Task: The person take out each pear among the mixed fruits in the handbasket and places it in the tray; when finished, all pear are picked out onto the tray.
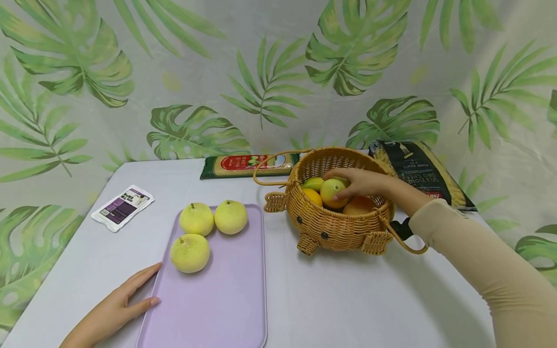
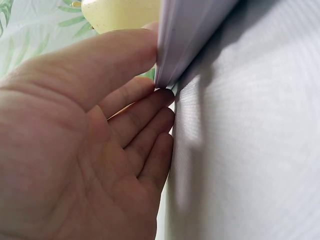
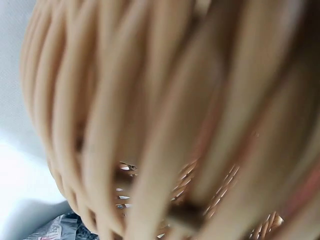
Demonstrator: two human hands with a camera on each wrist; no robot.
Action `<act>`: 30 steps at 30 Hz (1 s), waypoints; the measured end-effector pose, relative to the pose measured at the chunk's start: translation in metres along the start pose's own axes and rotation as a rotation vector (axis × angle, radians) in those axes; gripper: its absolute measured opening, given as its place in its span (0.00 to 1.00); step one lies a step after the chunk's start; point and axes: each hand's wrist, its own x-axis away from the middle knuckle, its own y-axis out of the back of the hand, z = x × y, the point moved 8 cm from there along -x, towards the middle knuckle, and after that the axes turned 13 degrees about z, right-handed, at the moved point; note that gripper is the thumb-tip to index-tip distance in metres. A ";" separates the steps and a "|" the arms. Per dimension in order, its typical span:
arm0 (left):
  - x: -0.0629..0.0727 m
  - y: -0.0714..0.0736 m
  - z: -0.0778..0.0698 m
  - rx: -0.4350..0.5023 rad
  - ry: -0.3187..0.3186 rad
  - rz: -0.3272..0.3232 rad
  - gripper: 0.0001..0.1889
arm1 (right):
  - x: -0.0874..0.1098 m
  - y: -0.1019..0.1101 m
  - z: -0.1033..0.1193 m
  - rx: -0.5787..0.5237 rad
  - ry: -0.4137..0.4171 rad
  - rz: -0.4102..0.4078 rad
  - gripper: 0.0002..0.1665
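Note:
My right hand (image 1: 363, 182) reaches over the rim of a wicker basket (image 1: 332, 224) shaped like an animal. Its thumb and fingers grip a round yellow-green fruit (image 1: 333, 194) among the other fruit inside. In the right wrist view the blurred wicker weave (image 3: 115, 110) fills most of the picture, hiding the hand. My left hand (image 1: 116, 303) rests at the left edge of a lilac tray (image 1: 226, 304), thumb and fingers spread against it. The left wrist view has the thumb at the tray rim (image 2: 175, 45). Three pale yellow round fruits (image 1: 190, 253) sit at the tray's far end.
Beside the held fruit lie an orange fruit (image 1: 312, 196), a green-yellow one (image 1: 312, 183) and a reddish one (image 1: 359, 205). Behind the basket are a long noodle pack (image 1: 250, 165) and a dark pasta bag (image 1: 422, 169). A white-purple pouch (image 1: 123, 208) lies at far left.

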 end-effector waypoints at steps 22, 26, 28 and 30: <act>0.001 0.000 0.002 0.001 0.007 -0.005 0.33 | 0.006 0.013 0.002 -0.075 0.051 -0.143 0.30; 0.001 0.000 0.003 -0.002 0.020 -0.003 0.33 | 0.012 0.017 0.009 -0.128 0.086 -0.175 0.30; 0.001 0.000 0.004 -0.010 0.020 -0.004 0.33 | 0.017 0.020 0.013 -0.139 0.100 -0.200 0.30; 0.000 0.000 0.004 -0.019 0.014 -0.008 0.33 | 0.023 0.022 0.018 -0.141 0.109 -0.226 0.30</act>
